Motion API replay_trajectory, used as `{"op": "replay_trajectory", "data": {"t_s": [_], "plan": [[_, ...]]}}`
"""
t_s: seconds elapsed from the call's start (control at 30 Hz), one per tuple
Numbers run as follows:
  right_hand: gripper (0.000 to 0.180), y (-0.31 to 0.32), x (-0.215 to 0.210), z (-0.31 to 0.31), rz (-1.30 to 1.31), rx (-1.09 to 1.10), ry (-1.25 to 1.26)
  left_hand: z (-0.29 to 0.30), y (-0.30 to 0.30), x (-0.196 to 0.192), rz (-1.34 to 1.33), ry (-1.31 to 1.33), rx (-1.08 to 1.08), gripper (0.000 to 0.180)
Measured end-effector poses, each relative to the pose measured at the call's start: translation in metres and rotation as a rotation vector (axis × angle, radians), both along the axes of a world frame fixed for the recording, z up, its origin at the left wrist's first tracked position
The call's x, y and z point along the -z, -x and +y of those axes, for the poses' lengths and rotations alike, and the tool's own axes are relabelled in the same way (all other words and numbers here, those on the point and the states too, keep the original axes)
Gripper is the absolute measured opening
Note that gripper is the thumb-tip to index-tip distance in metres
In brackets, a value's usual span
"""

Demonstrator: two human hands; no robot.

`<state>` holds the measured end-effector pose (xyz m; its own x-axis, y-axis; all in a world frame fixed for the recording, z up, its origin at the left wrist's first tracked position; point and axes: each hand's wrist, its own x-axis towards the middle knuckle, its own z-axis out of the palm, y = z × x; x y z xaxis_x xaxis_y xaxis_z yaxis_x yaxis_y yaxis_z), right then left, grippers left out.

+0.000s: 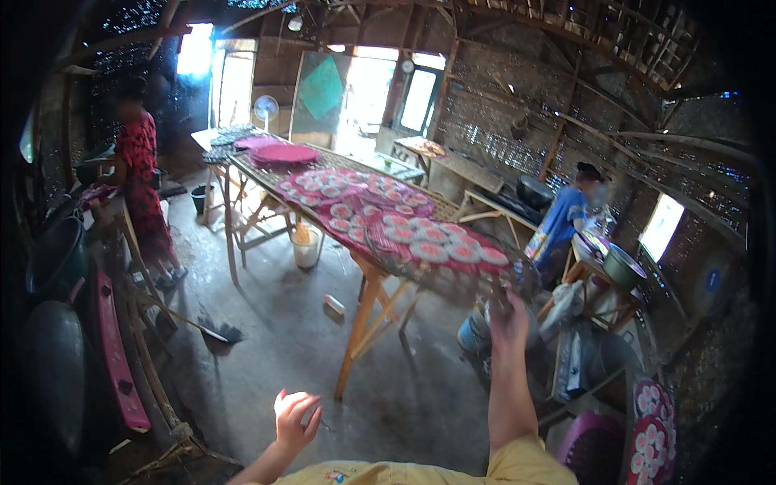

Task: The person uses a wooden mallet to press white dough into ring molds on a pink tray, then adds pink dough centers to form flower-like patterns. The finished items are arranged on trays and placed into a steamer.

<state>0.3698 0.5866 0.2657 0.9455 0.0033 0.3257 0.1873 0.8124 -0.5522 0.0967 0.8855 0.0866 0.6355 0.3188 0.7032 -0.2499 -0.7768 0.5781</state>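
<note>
My right hand point(508, 314) reaches up and grips the near end of a long woven bamboo rack point(453, 212) that rests on wooden trestles point(368, 311). Pink cloths on the rack carry several round white discs with red centres point(431, 251). My left hand point(295, 416) hangs low over the concrete floor, holding nothing, with its fingers loosely curled. A stack of round pink trays point(281, 153) sits at the rack's far end.
A person in red point(139, 182) stands at the left by a bench. Another person in blue point(562, 222) sits at the right near a metal bowl point(622, 267). A white bucket point(306, 246), a dark tub point(56, 255), a pink basket point(594, 449) and more disc trays point(651, 424) surround me.
</note>
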Motion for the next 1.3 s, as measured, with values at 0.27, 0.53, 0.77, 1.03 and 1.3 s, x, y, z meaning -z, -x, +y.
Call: {"op": "replay_trajectory", "data": {"t_s": [0.27,0.53,0.77,1.03,1.3], "plan": [[0.021,-0.193,-0.098,0.229,0.424,0.151,0.007,0.007,0.055,-0.003,0.006,0.004,-0.17,0.018],[0.022,-0.049,0.027,0.103,0.22,0.171,0.027,0.004,0.017,0.015,0.075,0.095,-0.097,0.024],[0.04,0.177,0.023,-0.156,0.25,0.65,0.363,-0.035,-0.086,0.002,0.048,-0.028,0.257,0.02],[0.046,0.382,0.036,-0.205,0.08,1.816,0.252,-0.203,-0.273,-0.024,-0.218,-0.171,1.036,0.019],[0.053,0.541,0.06,-0.123,-0.131,2.425,0.465,-0.431,-0.198,-0.05,-0.35,-0.03,1.762,0.017]]}}
